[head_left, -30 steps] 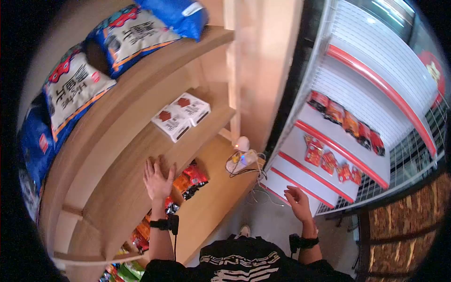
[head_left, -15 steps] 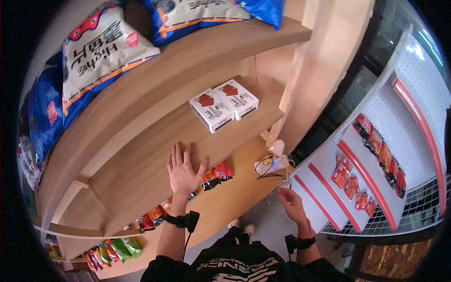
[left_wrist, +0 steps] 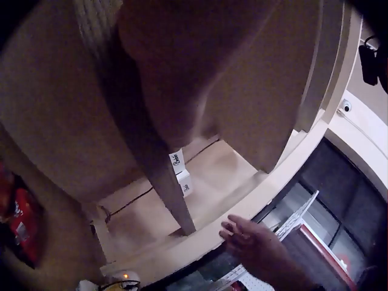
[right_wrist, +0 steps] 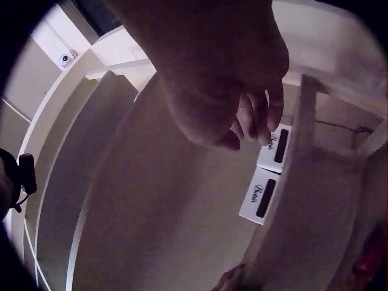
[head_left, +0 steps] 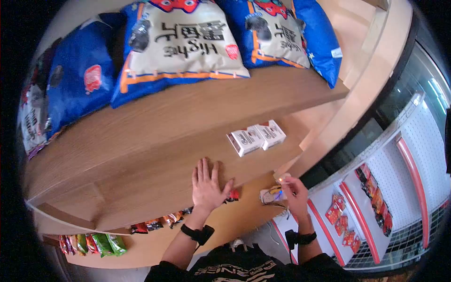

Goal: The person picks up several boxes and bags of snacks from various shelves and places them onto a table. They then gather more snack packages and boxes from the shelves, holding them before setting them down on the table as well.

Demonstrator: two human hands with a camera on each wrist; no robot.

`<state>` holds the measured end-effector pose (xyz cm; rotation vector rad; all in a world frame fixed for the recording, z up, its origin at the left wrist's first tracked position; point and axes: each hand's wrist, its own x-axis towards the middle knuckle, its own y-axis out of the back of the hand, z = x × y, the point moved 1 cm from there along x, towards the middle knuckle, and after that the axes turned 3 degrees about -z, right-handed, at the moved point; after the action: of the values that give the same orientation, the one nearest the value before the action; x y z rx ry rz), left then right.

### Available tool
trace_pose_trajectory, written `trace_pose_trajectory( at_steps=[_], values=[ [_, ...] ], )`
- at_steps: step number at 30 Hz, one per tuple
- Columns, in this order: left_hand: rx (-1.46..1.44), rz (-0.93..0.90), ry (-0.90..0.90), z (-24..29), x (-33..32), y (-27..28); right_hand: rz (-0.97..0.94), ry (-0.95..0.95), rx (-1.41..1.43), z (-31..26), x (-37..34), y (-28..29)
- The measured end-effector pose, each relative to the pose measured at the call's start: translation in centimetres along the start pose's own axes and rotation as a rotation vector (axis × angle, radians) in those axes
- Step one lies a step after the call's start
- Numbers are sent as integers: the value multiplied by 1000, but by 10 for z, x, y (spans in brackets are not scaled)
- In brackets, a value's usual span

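Observation:
My left hand (head_left: 208,190) rests on the front part of the middle wooden shelf (head_left: 141,183), fingers straight and thumb spread. Farther right on that shelf, two white printed boxes (head_left: 246,141) stand side by side. My right hand (head_left: 296,195) hangs in the air before the shelf's right end, its fingers loosely bent around nothing. In the right wrist view the same boxes (right_wrist: 259,197) appear beyond that hand's fingertips. The left wrist view shows my left hand (left_wrist: 176,79) dark against the shelf edge, with the right hand (left_wrist: 254,242) off to the side.
Large blue and white snack bags (head_left: 183,47) line the shelf above. Small snack packets (head_left: 155,225) and green packets (head_left: 108,244) lie lower down. A power strip with cables (head_left: 271,195) sits beside the right post. At right stands a white rack (head_left: 413,155) with red edges.
The head view has turned, so the shelves and boxes appear shifted. My right hand has risen toward the shelf's right end. The left hand stays flat on the shelf.

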<state>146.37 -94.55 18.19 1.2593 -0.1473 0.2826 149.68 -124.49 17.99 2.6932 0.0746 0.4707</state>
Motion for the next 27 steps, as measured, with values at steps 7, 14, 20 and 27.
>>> trace_pose_trajectory(
  at_steps=[7,14,20,27],
  values=[
    [63,-44,24,3,-3,1,-47,301,-217,-65,106,-10],
    [25,-47,40,11,-2,12,33,106,-583,-32,187,-34],
    [-116,-46,93,2,3,2,-239,22,-603,-12,188,-55],
    [-253,39,394,14,1,-13,-341,364,-439,-34,127,-83]
  ],
)
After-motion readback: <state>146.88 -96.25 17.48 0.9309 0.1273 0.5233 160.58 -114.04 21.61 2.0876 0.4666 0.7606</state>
